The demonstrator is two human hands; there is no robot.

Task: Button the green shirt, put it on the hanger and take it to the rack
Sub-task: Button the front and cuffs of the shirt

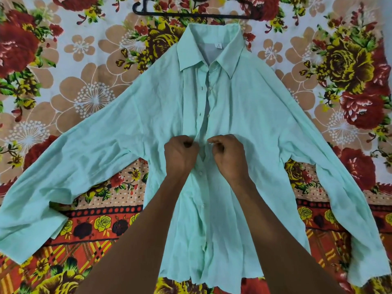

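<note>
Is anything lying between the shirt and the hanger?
Nothing visible. The hanger lies on the floral sheet just beyond the collar of the shirt, with only bare sheet between them. Both hands grip the placket.

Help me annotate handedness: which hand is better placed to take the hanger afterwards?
Probably the right hand: the hanger lies beyond the collar, roughly centred, but its hook points left, so neither clearly wins; both hands pinch the green shirt placket.

Soft, even, diffuse light with faint shadows and no glare; the picture is slightly soft, and wide-angle distortion bends its edges.
</note>
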